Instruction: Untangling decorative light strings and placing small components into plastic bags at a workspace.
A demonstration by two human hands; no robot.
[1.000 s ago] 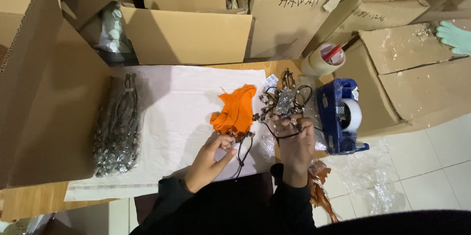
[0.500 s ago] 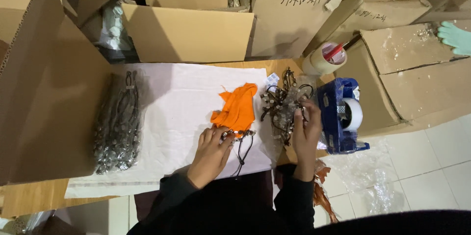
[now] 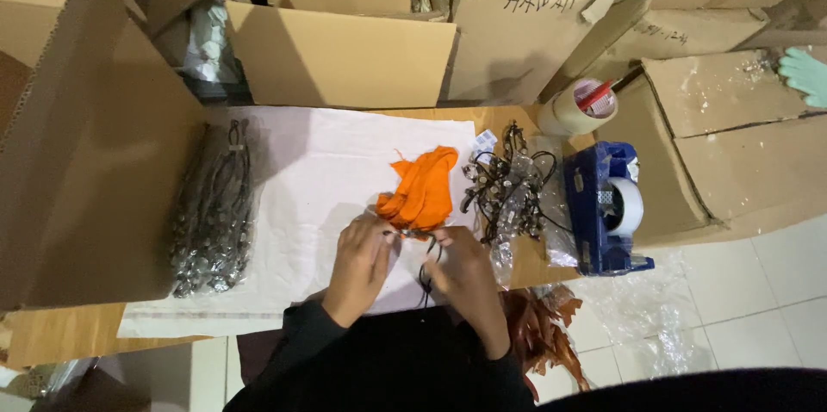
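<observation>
My left hand [image 3: 363,263] and my right hand [image 3: 460,272] meet over the near edge of a white sheet [image 3: 319,162], both pinching a thin black cord with small beads [image 3: 425,267] that hangs down between them. Just beyond my fingers lies an orange cloth [image 3: 420,189]. To its right sits a tangled pile of dark beaded cords [image 3: 508,189] on clear plastic. A clear bag packed with similar dark cords [image 3: 214,210] lies at the sheet's left edge.
A blue tape dispenser [image 3: 606,208] stands at the right, with a roll of tape [image 3: 579,106] behind it. Cardboard boxes [image 3: 345,55] ring the table. Brown leaf-like pieces [image 3: 541,333] hang by my right arm. A gloved hand of another person [image 3: 805,73] shows at far right.
My right hand has left the tangled pile and come left and down to join my left hand on a single cord in front of the orange cloth.
</observation>
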